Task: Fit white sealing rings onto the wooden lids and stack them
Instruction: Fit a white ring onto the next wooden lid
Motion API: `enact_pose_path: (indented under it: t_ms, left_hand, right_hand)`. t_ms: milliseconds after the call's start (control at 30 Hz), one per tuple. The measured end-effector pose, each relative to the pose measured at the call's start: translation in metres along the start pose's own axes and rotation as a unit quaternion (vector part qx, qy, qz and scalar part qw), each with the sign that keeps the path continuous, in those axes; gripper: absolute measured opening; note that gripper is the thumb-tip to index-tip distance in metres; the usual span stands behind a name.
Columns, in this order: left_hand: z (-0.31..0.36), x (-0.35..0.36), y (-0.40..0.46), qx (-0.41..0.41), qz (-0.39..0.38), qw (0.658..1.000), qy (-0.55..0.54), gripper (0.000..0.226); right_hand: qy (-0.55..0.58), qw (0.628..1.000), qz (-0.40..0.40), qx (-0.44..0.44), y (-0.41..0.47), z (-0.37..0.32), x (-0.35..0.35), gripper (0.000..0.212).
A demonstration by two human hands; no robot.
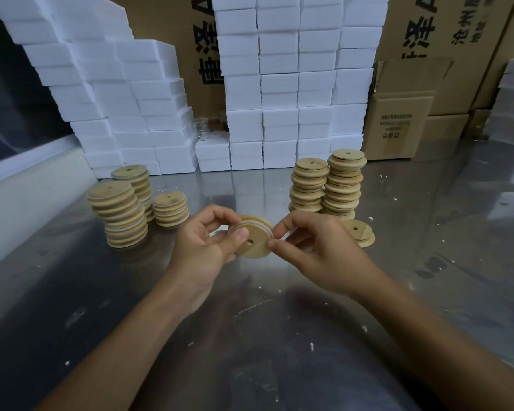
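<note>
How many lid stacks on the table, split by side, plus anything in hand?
Stacks left of the hands: 3
Stacks right of the hands: 3
Lid in both hands' grip: 1
Total: 6 stacks, 1 held lid

lid stacks (118, 215) (327, 185) flank open tabletop (250, 321) near the hands (202, 244).

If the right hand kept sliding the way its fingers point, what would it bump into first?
The right hand points leftward, already pinching the round wooden lid with its white sealing ring. Just beyond the lid is the left hand, gripping the opposite edge.
</note>
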State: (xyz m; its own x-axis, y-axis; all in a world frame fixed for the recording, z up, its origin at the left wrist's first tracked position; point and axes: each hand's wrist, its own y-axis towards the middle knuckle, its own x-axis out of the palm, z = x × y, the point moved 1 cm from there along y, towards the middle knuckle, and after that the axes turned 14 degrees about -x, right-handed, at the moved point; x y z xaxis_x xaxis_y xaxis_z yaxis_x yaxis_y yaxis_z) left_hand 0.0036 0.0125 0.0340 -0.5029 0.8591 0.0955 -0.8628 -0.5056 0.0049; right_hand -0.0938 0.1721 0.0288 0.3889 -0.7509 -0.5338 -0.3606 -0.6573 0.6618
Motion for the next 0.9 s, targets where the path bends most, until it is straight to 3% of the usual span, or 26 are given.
enact_pose_path:
  t_ms: [167, 300, 400, 533, 700, 900]
  left_hand:
    - [-0.001, -0.003, 0.001, -0.014, -0.012, 1.0, -0.007, 0.019]
    - [-0.002, -0.003, 0.001, 0.093, 0.005, 0.985, 0.145, 0.02]
    - [-0.004, 0.001, 0.001, 0.119, 0.003, 0.974, 0.192, 0.02]
    - [-0.004, -0.001, 0.001, 0.1, 0.009, 0.985, 0.142, 0.019]
    - [-0.003, 0.0, 0.002, -0.01, -0.01, 1.0, -0.017, 0.021]
    - [-0.003, 0.001, 0.002, 0.031, -0.014, 0.998, 0.054, 0.012]
  right_hand:
    - [0.024, 0.999, 0.017, 0.024, 0.0, 0.002, 0.005, 0.008]
    - [0.016, 1.0, 0.024, 0.009, -0.001, 0.002, 0.006, 0.005]
    - [-0.002, 0.999, 0.031, -0.013, 0.0, 0.002, 0.006, 0.004]
    - [0.013, 0.999, 0.043, -0.026, -0.001, 0.002, 0.008, 0.009]
    - [0.085, 0.995, 0.04, -0.013, -0.001, 0.003, 0.012, 0.02]
    - [0.092, 0.992, 0.087, 0.0, -0.002, 0.004, 0.007, 0.011]
